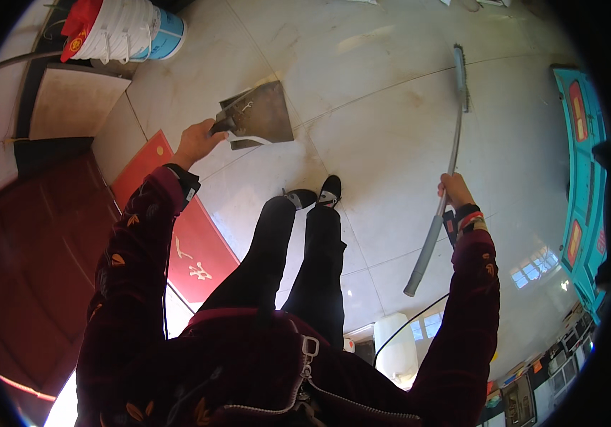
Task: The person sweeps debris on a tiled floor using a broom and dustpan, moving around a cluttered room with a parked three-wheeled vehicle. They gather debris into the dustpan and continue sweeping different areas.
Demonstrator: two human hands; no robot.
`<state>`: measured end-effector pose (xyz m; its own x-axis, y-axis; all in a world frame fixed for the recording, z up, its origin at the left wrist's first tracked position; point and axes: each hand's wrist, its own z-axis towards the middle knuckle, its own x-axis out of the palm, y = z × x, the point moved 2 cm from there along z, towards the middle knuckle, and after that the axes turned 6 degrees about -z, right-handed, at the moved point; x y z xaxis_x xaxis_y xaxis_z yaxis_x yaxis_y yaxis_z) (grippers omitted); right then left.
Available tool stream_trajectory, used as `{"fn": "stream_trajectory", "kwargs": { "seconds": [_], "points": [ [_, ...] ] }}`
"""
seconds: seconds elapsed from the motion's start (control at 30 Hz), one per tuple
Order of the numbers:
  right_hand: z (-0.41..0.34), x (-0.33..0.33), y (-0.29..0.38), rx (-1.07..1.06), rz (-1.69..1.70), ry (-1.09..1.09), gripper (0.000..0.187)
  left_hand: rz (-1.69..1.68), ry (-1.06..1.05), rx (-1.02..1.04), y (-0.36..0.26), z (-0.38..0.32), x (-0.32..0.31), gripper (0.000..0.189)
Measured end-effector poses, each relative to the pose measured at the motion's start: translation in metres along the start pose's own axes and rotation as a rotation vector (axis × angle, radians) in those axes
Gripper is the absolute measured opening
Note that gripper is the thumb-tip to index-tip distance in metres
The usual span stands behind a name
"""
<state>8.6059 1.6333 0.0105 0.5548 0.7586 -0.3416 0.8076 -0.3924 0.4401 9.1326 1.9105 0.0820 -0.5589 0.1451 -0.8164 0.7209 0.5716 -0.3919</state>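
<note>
My left hand (194, 141) is closed around the black handle of a dark dustpan (269, 115), held out at upper left of centre. Small pale scraps lie in the pan. Whether its edge touches the tiles cannot be told. On the other side, my right hand (456, 190) grips the metal pole of a long-handled broom (451, 155). The grey grip (426, 253) of the pole sticks out below the hand, angled towards me. At the far end, the narrow grey broom head (461, 77) with dark bristles is over the floor.
Pale floor tiles (385, 139) bear brownish smudges. A red mat (204, 256) with writing lies left of my feet, near a dark red door (38, 245). Stacked white buckets (124, 32) are at upper left. A turquoise panelled piece (583, 181) is at right; a whitish plastic jug (395, 344) is below.
</note>
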Motion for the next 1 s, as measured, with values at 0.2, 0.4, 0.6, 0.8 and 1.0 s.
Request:
{"fn": "stream_trajectory", "kwargs": {
  "seconds": [0.2, 0.4, 0.6, 0.8, 1.0],
  "points": [
    [-0.048, 0.121, -0.035, -0.651, -1.179, 0.538, 0.022, -0.012, -0.011, -0.062, 0.01, 0.006, -0.001, 0.04],
    [-0.166, 0.202, 0.02, 0.174, -0.163, 0.737, 0.014, -0.004, -0.013, -0.046, 0.024, 0.002, 0.0, 0.04],
    [-0.24, 0.197, 0.053, 0.192, 0.314, 0.828, 0.013, 0.002, 0.082, 0.036, 0.034, -0.011, 0.006, 0.042],
    [-0.351, 0.239, 0.005, 0.372, 0.668, 0.461, 0.009, 0.051, 0.177, 0.221, 0.059, -0.035, -0.005, 0.04],
    [-0.353, 0.237, -0.082, 0.427, 0.753, -0.01, 0.013, 0.053, 0.159, 0.226, 0.061, -0.037, 0.002, 0.037]
  ]
}}
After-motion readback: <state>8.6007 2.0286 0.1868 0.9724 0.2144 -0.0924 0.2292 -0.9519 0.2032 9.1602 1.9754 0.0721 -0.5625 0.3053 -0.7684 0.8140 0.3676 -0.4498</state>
